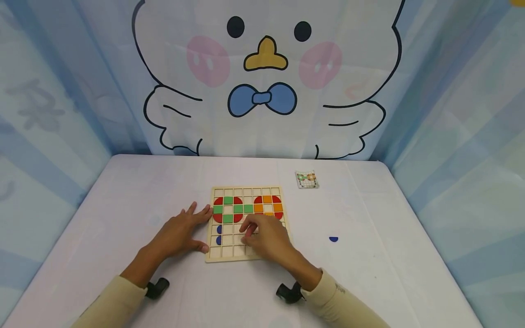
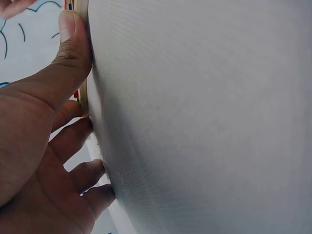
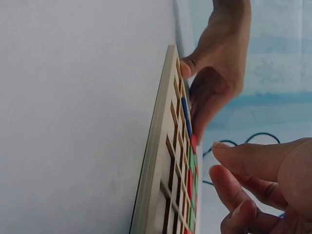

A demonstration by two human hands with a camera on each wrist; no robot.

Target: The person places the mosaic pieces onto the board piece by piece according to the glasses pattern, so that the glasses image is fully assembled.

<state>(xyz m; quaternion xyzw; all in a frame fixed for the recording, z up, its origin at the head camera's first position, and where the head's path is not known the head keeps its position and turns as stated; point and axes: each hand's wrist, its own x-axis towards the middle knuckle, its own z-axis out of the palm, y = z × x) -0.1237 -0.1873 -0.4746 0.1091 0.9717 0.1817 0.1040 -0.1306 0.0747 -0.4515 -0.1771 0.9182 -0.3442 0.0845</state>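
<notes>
A wooden grid board (image 1: 234, 251) lies on the table, partly filled with red quarter-round (image 1: 218, 201), green square (image 1: 228, 200) and orange square (image 1: 267, 199) pieces. Two blue half-round pieces (image 1: 219, 229) sit in its left column. My left hand (image 1: 178, 234) touches the board's left edge, fingers spread and thumb near the lower corner. Over the lower middle of the grid hovers my right hand (image 1: 268, 239), fingers bent. In the right wrist view a gap shows between its thumb (image 3: 248, 158) and index finger, with no piece visible there. The hand hides some lower right cells.
A loose blue half-round piece (image 1: 333, 239) lies on the table (image 1: 369, 282) to the right of the board. Behind the board, to the right, is a small card (image 1: 306, 179) with a coloured grid pattern. A printed curtain (image 1: 262, 132) hangs behind the table.
</notes>
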